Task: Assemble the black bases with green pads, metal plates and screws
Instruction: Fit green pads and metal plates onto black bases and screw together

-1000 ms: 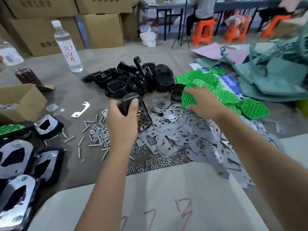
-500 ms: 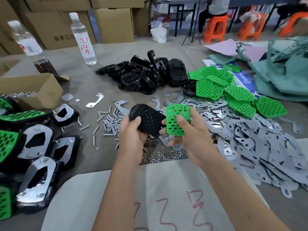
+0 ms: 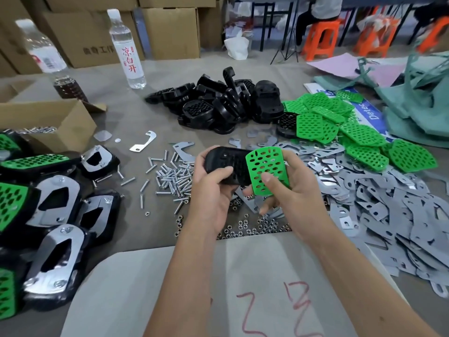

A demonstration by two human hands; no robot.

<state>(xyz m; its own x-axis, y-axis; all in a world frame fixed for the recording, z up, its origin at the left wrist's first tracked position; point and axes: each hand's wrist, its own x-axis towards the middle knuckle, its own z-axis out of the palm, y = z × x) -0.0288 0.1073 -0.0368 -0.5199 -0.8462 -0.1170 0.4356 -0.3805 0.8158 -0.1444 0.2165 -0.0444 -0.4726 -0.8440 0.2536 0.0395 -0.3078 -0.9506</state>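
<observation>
Half a second ago the green pad (image 3: 267,170) was just beside the black base (image 3: 227,166); now it overlaps the base's right end, so seating the pad looks imminent. The left hand (image 3: 211,188) grips the base, the right hand (image 3: 289,188) pinches the pad, both held above the desk (image 3: 145,113). Screws (image 3: 170,177) lie at 9 o'clock, metal plates (image 3: 379,207) at 3 o'clock; open room remains toward 6 o'clock.

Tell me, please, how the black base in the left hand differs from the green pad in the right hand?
The black base is dark, thick and rounded; the green pad is bright, thin and flat. The left hand grips the base low, while the right hand pinches the pad tilted against the base's right end. Both are perforated with holes and have similar outlines.
</observation>
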